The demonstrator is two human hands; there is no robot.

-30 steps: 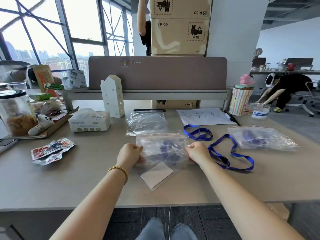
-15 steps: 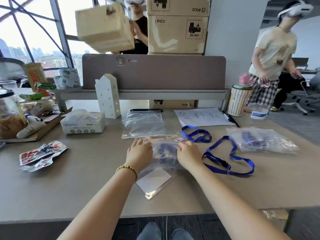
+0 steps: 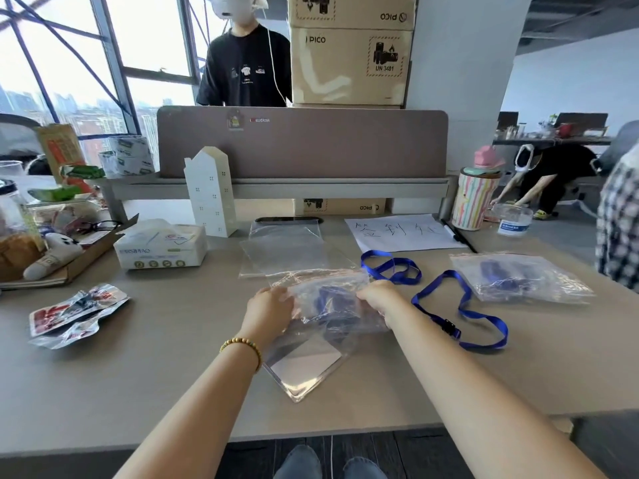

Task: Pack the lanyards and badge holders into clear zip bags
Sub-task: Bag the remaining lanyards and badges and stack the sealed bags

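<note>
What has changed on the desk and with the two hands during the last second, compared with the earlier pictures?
The left hand and right hand moved inward along the zip bag half a second ago, then slightly apart again; both hold it throughout. Behind the divider, a standing person stepped into view. The badge holder, loose lanyard, packed bag and empty bags stayed in place.

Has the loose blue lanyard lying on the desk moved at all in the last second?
No. The loose blue lanyard still lies between the packed zip bag at right and the bag being handled, in the same loop shape.
</note>
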